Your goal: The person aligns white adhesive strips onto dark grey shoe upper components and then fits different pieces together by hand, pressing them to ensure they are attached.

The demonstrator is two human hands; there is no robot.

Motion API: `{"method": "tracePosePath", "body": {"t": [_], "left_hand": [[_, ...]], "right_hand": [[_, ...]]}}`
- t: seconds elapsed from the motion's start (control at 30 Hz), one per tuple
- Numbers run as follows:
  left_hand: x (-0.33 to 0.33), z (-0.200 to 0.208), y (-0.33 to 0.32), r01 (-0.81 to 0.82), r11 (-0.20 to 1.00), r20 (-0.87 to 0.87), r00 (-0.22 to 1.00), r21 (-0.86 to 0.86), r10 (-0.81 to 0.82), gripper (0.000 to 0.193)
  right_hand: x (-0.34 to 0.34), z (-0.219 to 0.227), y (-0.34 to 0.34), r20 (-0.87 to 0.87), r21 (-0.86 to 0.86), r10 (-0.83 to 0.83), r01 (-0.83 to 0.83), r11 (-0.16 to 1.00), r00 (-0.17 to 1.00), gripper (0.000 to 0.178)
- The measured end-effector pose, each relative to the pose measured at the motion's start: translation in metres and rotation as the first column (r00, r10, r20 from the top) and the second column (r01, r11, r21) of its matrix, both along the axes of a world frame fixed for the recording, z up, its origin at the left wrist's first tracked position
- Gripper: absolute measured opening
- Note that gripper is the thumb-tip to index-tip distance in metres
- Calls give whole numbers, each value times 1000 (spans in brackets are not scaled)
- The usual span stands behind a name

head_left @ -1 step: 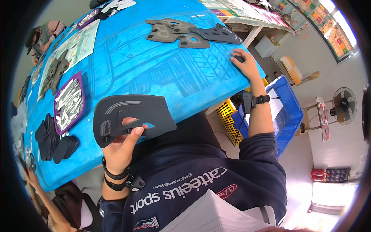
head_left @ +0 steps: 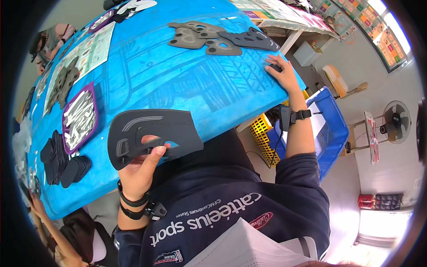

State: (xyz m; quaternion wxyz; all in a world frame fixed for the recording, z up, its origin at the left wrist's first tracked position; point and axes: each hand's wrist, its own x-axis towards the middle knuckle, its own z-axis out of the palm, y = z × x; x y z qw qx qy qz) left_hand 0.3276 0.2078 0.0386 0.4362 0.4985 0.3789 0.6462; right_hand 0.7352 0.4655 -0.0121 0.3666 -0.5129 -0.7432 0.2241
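Observation:
My left hand (head_left: 138, 175) is closed on a dark grey shoe-upper-like panel (head_left: 173, 127), holding it up over the table's near edge. Its thumb lies across the panel beside a cutout; the other fingers are mostly hidden behind it. Pale curved lines and stitching mark the panel's surface. At the table's right edge rests my right hand (head_left: 285, 76), fingers curved around a small black piece (head_left: 275, 67) that is partly covered. Beyond it lie several similar grey panels with cutouts (head_left: 189, 39), overlapping a darker one (head_left: 255, 40).
A purple-rimmed basket (head_left: 95, 104) of white strips stands on the blue-covered table (head_left: 147, 84), near stacks of black oval pads (head_left: 54, 160). Grey pieces (head_left: 66, 82) lie further left. Right of the table are a blue crate (head_left: 340, 129) and a yellow basket (head_left: 262, 135). Other people (head_left: 58, 38) sit leftward.

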Motion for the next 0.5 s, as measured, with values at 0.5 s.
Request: {"method": "tracePosePath", "body": {"t": [0.5], "left_hand": [[4, -1, 1, 27, 1000, 19, 999, 8, -28, 27]], "right_hand": [[10, 5, -4, -533, 28, 79, -76, 997, 842, 56]]}}
